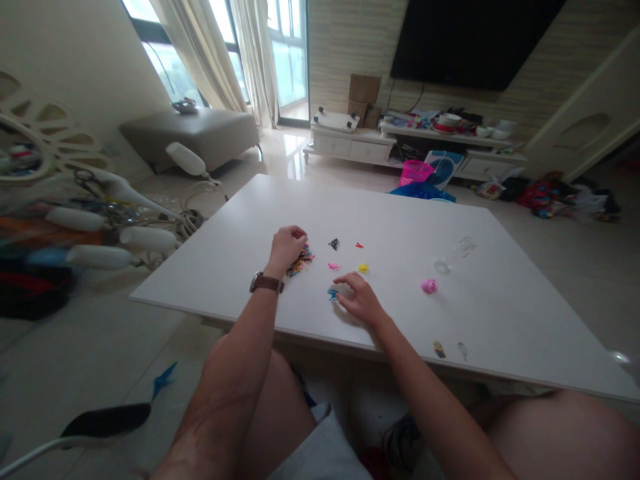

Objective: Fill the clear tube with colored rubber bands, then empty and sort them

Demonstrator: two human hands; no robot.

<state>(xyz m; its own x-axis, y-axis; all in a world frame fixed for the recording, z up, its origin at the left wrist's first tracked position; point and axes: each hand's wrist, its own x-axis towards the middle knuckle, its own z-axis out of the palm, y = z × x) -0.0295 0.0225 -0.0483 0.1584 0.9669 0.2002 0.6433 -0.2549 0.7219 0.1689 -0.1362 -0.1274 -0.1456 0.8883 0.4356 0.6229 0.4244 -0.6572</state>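
On the white table, my left hand (287, 248), with a brown-strapped watch (267, 283) on its wrist, is at the far edge of a mixed heap of small coloured strips (301, 262). Its fingers are pinched; what is between them is too small to make out. My right hand (361, 300) hovers low with fingers apart, thumb and forefinger beside a small blue cluster (333, 294). Beyond it sit a pink cluster (334, 267) and a yellow cluster (363, 268). Farther back are a black cluster (334, 245) and a red piece (359, 245).
To the right on the table (505, 280) are a pink object (429, 287), a clear ring (442, 267) and a clear piece (467, 247). Near the front edge lie a small yellow figure (439, 349) and a clear oval piece (463, 350). A white-armed lamp (135, 200) is at the left.
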